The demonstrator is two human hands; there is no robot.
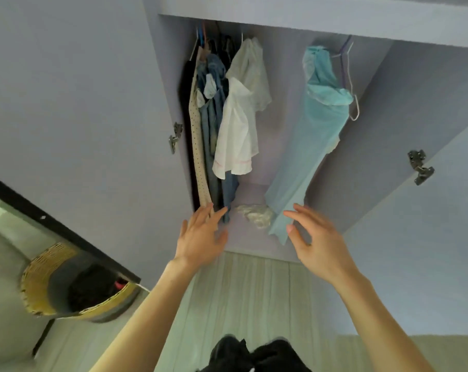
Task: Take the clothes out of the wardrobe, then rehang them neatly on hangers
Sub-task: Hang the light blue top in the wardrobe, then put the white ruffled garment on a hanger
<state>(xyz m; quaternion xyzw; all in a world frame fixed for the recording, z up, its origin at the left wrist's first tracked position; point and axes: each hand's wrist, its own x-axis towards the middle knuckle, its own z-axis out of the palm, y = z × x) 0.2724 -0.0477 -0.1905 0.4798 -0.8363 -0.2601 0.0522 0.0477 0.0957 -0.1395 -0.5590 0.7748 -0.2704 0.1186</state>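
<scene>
The open wardrobe (pixel 281 245) holds clothes on hangers. At the left hang a cream dotted garment (pixel 198 157), denim pieces (pixel 214 108) and a white shirt (pixel 238 130). A long light-blue garment (pixel 310 146) hangs alone at the right beside a white hanger (pixel 352 84). A crumpled pale cloth (pixel 257 214) lies on the wardrobe floor. My left hand (pixel 203 237) reaches in with fingers spread, its tips at the hems of the left clothes. My right hand (pixel 316 242) is open with loosely bent fingers, just in front of the blue garment's hem, holding nothing.
Both wardrobe doors stand open, with hinges at the left (pixel 175 136) and at the right (pixel 419 167). A wicker basket (pixel 39 280) with dark contents sits at the lower left. Dark cloth (pixel 257 355) lies on the wooden floor (pixel 249 291) at the bottom edge.
</scene>
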